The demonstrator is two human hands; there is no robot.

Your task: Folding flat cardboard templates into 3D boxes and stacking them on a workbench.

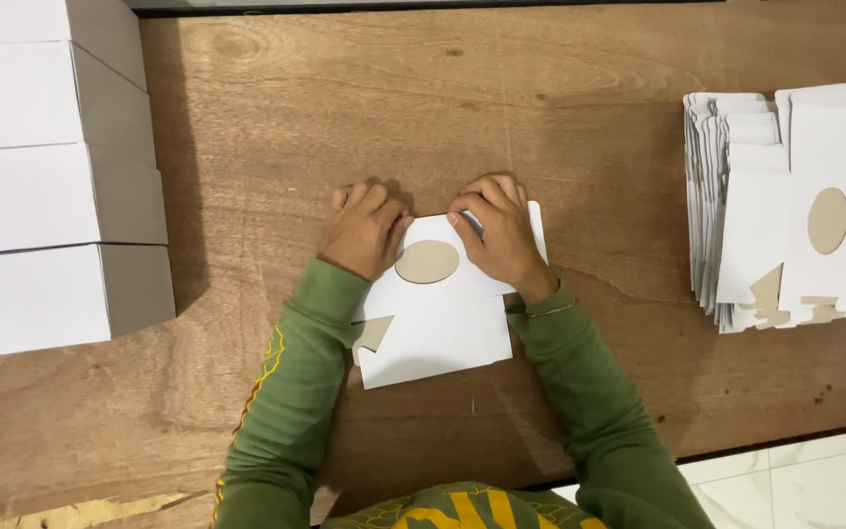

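While both hands press down on it, a flat white carton blank (pixel 438 323) with an oval window lies on the wooden bench (pixel 501 108). The left hand (pixel 362 230) rests with fingers curled on the blank's upper left corner; the right hand (pixel 501 235) presses its upper right edge, fingers bent, gripping nothing else. Well to the right of the blank sits a stack of flat blanks (pixel 785 211); well to its left stand assembled white boxes (pixel 46 196).

A flat, unfolded white card box blank (pixel 438 318) with an oval cut-out window lies on the wooden table at near centre, its far edge pinned under both hands.
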